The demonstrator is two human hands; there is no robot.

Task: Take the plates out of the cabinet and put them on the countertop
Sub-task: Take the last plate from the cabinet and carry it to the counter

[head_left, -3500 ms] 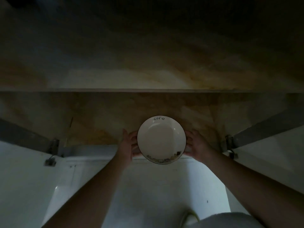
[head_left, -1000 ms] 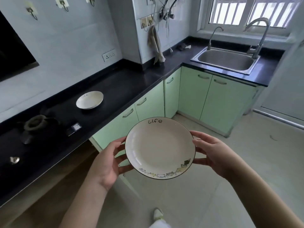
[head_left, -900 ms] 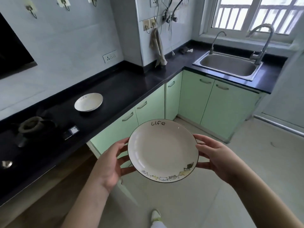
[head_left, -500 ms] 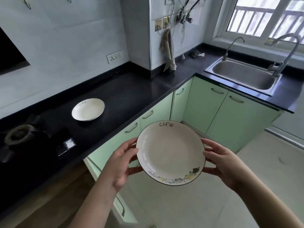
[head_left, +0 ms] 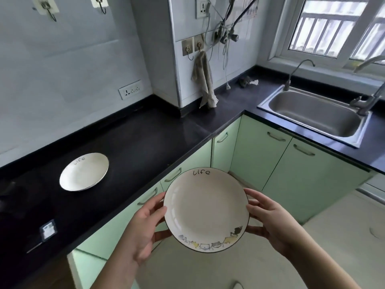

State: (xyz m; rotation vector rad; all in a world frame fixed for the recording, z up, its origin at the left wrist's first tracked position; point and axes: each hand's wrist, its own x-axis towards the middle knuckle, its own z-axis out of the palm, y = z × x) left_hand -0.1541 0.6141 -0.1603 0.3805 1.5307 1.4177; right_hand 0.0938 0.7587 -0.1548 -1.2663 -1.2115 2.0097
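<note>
A round white ceramic plate with a thin dark rim, the word "Life" and small cartoon figures (head_left: 206,209) is held in the air in front of the pale green cabinet doors (head_left: 300,174), clear of the black stone table (head_left: 135,147). The left hand (head_left: 143,228) and right hand (head_left: 270,217) grip its opposite edges, fingers curled around the rim. A second matching white plate (head_left: 84,171) lies flat on the table, well apart to the left.

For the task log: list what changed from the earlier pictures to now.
The held plate came out of the dark cabinet and now hangs over the floor beside the black countertop. The left hand and right hand kept gripping its opposite rims throughout. The other plate stayed in place on the countertop in the last second.
</note>
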